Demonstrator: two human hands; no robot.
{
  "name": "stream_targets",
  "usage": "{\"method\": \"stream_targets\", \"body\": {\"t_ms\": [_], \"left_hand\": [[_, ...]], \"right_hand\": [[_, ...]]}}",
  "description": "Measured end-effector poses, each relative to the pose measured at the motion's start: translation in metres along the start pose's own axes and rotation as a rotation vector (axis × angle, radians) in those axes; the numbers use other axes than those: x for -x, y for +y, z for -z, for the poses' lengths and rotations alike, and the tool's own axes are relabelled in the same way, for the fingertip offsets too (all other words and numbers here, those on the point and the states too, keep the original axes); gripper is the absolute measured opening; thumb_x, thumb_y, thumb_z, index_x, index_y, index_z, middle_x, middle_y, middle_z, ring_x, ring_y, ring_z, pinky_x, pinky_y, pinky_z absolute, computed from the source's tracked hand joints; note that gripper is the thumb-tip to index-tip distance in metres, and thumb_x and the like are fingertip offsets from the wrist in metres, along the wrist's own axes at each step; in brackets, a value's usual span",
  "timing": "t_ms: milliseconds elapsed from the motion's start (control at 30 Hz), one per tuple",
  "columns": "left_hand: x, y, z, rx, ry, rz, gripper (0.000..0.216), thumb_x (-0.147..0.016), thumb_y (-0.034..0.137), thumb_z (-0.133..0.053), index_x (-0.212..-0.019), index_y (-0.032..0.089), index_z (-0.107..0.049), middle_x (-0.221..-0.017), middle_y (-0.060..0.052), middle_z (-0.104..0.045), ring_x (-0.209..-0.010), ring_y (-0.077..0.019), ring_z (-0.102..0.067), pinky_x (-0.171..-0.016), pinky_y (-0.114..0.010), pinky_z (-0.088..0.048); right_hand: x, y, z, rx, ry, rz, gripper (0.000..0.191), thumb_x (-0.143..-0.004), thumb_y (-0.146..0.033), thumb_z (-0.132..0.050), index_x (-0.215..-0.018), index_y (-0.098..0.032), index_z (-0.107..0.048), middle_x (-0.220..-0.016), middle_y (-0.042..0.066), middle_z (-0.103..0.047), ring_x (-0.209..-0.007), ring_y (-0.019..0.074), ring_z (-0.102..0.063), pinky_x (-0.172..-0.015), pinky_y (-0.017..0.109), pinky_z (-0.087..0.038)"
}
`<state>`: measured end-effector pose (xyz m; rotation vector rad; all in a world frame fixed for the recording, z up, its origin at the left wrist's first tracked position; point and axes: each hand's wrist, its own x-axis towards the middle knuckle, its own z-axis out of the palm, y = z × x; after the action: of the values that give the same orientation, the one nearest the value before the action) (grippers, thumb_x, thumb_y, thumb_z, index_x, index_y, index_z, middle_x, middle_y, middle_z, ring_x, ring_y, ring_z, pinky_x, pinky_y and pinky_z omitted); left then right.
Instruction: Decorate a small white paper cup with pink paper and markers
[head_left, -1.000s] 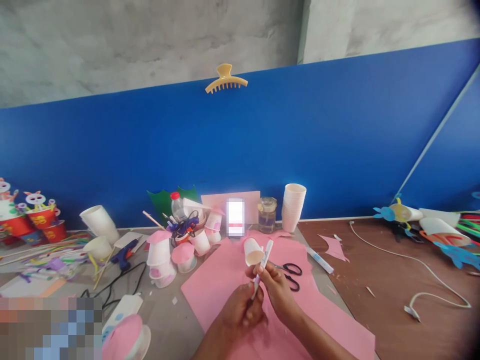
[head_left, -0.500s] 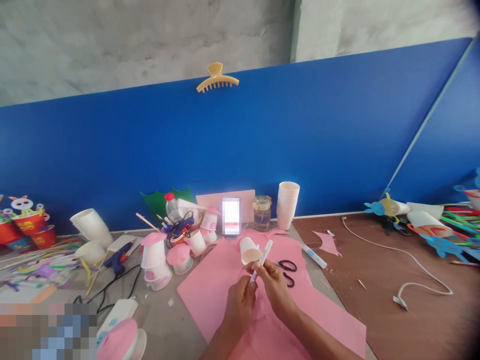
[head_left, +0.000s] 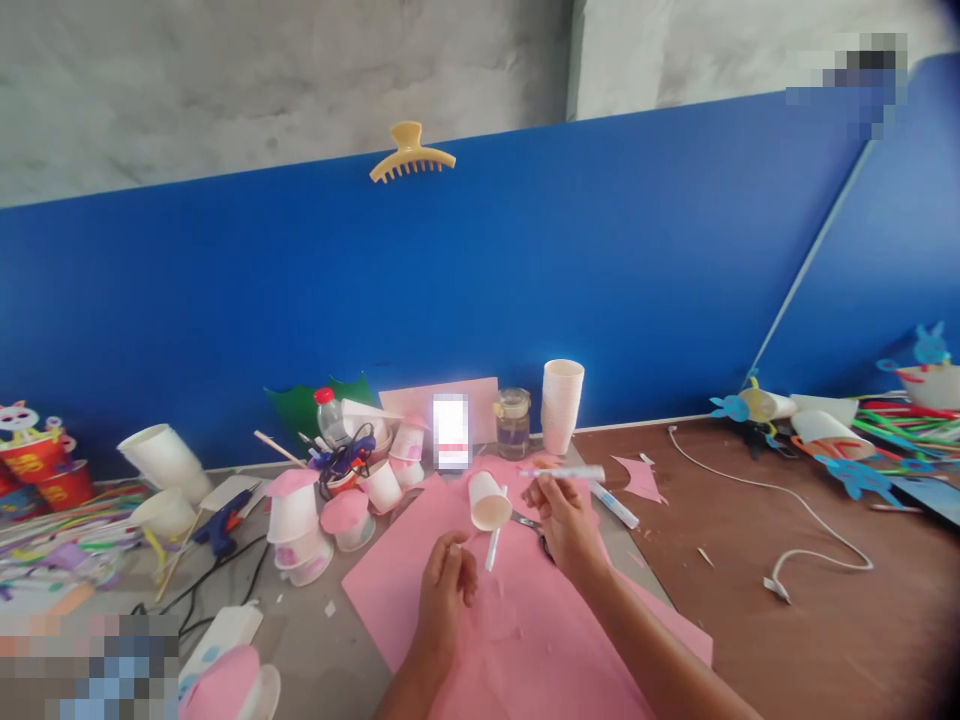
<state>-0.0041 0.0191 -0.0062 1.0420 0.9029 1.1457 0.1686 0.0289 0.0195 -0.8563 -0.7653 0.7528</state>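
A slim white marker (head_left: 585, 473) is pinched in the fingers of my right hand (head_left: 564, 515), held nearly level above the pink paper (head_left: 517, 640). My left hand (head_left: 448, 585) is closed loosely over the paper, and its curled fingers hide anything inside. Between my hands, a white paper cup (head_left: 489, 503) lies tipped on its side. A short white stick-like piece (head_left: 493, 550) is just in front of the cup. Dark-handled scissors (head_left: 531, 523) lie on the paper, partly hidden behind my right hand.
Stacked white cups (head_left: 562, 405), a lidded jar (head_left: 513, 425) and a bright phone (head_left: 451, 430) stand at the back. Pink-topped cups (head_left: 349, 518) and a glue gun (head_left: 225, 525) are to the left. A white cable (head_left: 757, 485) crosses the brown surface at right.
My hands have come apart: the right moved up and right with the marker, the left slightly left and down. The marker turned from steep to nearly level, uncovering the stick-like piece by the cup.
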Motion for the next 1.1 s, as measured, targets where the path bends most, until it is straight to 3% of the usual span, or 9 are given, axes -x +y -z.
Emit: {"method": "stream_targets", "body": {"t_ms": [67,233,367,500,700,833,933,1100], "left_hand": [[-0.003,0.000,0.002,0.054,0.040,-0.011,0.028,-0.076,0.044,-0.064,-0.081,0.018,-0.055,-0.064,0.003,-0.053,-0.048,-0.0068,-0.040,-0.049,-0.022,-0.031],[-0.008,-0.004,0.002,0.188,-0.013,0.107,0.019,-0.071,0.031,-0.066,-0.072,0.018,-0.052,-0.062,0.005,-0.048,-0.049,-0.0070,-0.039,-0.050,-0.022,-0.030],[-0.006,-0.004,0.000,0.265,-0.098,0.153,0.026,-0.072,0.032,-0.068,-0.065,0.018,-0.048,-0.059,0.006,-0.044,-0.048,-0.0060,-0.037,-0.054,-0.023,-0.033],[-0.004,0.000,-0.003,0.275,-0.181,0.219,0.024,-0.074,0.034,-0.067,-0.069,0.017,-0.052,-0.053,0.007,-0.043,-0.045,-0.0056,-0.036,-0.055,-0.023,-0.033],[-0.004,0.003,-0.002,0.354,-0.261,0.369,0.017,-0.066,0.025,-0.070,-0.075,0.016,-0.058,-0.064,0.004,-0.053,-0.042,-0.0029,-0.031,-0.049,-0.022,-0.027],[-0.005,0.004,-0.001,0.366,-0.166,0.332,0.034,-0.072,0.048,-0.067,-0.083,0.016,-0.060,-0.069,0.004,-0.053,-0.041,-0.0019,-0.026,-0.046,-0.023,-0.023],[-0.005,0.001,0.000,0.304,-0.075,0.269,0.046,-0.073,0.061,-0.062,-0.090,0.018,-0.060,-0.062,0.006,-0.047,-0.041,-0.0032,-0.023,-0.046,-0.022,-0.022],[-0.005,-0.005,0.002,0.267,-0.107,0.221,0.054,-0.072,0.070,-0.054,-0.091,0.020,-0.058,-0.049,0.009,-0.031,-0.044,-0.0064,-0.021,-0.050,-0.022,-0.027]], "right_hand": [[0.005,0.008,0.004,0.142,-0.031,0.078,0.015,-0.082,-0.033,-0.060,-0.091,-0.022,-0.057,-0.077,0.001,-0.059,-0.073,0.0167,-0.057,-0.069,0.030,-0.047],[0.006,0.037,0.019,0.881,-0.256,0.581,0.027,-0.085,-0.021,-0.053,-0.112,-0.020,-0.053,-0.101,0.010,-0.062,-0.096,0.0270,-0.057,-0.083,0.043,-0.046],[0.003,0.048,0.021,1.104,-0.333,0.673,0.027,-0.086,-0.015,-0.048,-0.113,-0.018,-0.053,-0.097,0.011,-0.062,-0.086,0.0250,-0.059,-0.074,0.037,-0.048],[0.003,0.044,0.021,1.122,-0.342,0.664,0.027,-0.084,-0.008,-0.042,-0.105,-0.018,-0.056,-0.083,0.007,-0.059,-0.068,0.0191,-0.056,-0.062,0.030,-0.045],[0.015,0.038,0.019,1.005,-0.191,0.770,0.019,-0.087,-0.009,-0.039,-0.098,-0.019,-0.052,-0.076,0.001,-0.047,-0.060,0.0143,-0.047,-0.055,0.025,-0.040],[0.027,0.033,0.010,0.968,-0.193,0.805,0.017,-0.088,-0.009,-0.040,-0.096,-0.021,-0.049,-0.073,-0.001,-0.043,-0.062,0.0149,-0.047,-0.056,0.025,-0.041],[0.034,0.032,0.004,0.936,-0.201,0.826,0.018,-0.087,-0.007,-0.041,-0.095,-0.022,-0.048,-0.072,-0.001,-0.042,-0.061,0.0146,-0.046,-0.057,0.025,-0.041],[0.041,0.034,0.002,0.948,-0.262,0.850,0.020,-0.085,-0.006,-0.041,-0.096,-0.021,-0.049,-0.075,0.000,-0.044,-0.061,0.0144,-0.047,-0.056,0.025,-0.041]]}}
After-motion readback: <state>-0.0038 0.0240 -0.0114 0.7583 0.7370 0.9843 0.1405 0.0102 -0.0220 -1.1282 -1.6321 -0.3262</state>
